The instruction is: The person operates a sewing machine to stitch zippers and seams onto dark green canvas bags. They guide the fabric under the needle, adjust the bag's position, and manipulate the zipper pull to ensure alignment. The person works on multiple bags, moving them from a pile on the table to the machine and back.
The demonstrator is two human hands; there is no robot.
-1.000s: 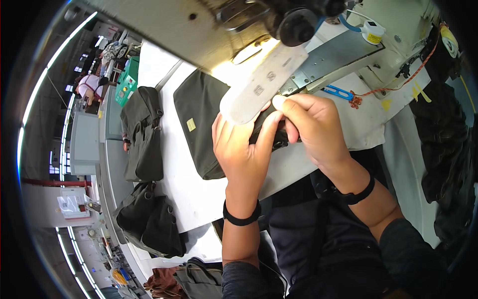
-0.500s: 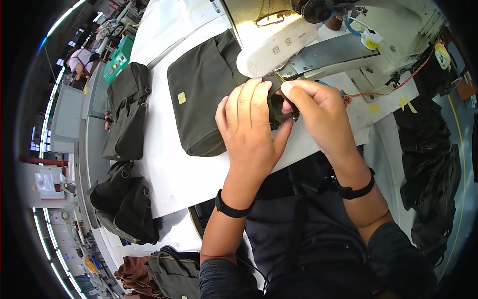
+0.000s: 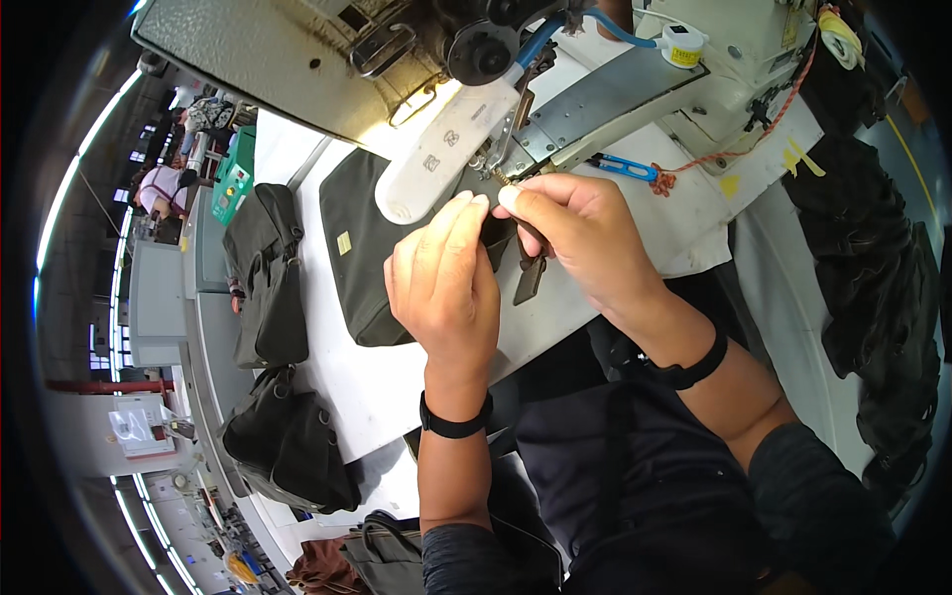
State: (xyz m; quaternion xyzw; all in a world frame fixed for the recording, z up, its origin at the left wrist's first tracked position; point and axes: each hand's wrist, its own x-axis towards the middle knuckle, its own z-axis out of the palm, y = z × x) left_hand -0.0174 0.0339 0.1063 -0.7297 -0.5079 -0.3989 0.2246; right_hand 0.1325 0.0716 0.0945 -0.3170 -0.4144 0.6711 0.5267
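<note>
A dark olive fabric bag [image 3: 362, 293] lies on the white table under and to the left of the left hand [image 3: 441, 288], its small pale label [image 3: 344, 243] facing up. The left hand lies palm down with its fingers nearly straight and together, fingertips at the bag; whether it grips any cloth, I cannot tell. The right hand [image 3: 585, 233] is closed in a pinch, thumb against forefinger, on a brass-toothed zipper [image 3: 503, 178], while a dark strip [image 3: 531, 281] hangs below its fingers. Just beyond the left fingertips is a rounded white guard [image 3: 431, 164] of the sewing machine [image 3: 258, 59], whose metal bed [image 3: 615, 109] extends beyond the right hand. Blue thread snips [image 3: 623, 167] on an orange-red cord [image 3: 739, 151] lie near the right hand's knuckles. Well left of the left hand, two more dark bags rest, an upper one [image 3: 273, 297] and a lower one [image 3: 283, 446].
</note>
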